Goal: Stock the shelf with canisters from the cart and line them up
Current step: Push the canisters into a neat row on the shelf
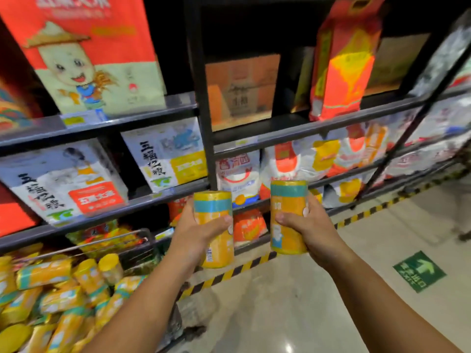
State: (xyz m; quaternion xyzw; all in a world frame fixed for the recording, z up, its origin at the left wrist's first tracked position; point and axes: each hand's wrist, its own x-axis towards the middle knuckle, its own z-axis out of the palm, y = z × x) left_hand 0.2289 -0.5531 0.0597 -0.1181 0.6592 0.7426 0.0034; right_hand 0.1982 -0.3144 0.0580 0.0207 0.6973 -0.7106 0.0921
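- Left hand [201, 233] gripped one upright canister [212, 205] around its mid-body; right hand [309, 229] gripped a second canister [288, 197] likewise, both held before the shelf [280, 135].
- The canisters appeared rigid, light and smooth-walled, possibly slippery; a full wrap at mid-body seemed the surest hold.
- Spare canisters [63, 296] lay heaped in the cart [107, 242], lower left.

I'm seeing a tall orange-red bag [342, 67] standing upright. A brown cardboard box [242, 90] is sitting just left of it, white sacks [300, 161] are lying below it, and a green arrow sticker [419, 271] is showing well below, rightward.
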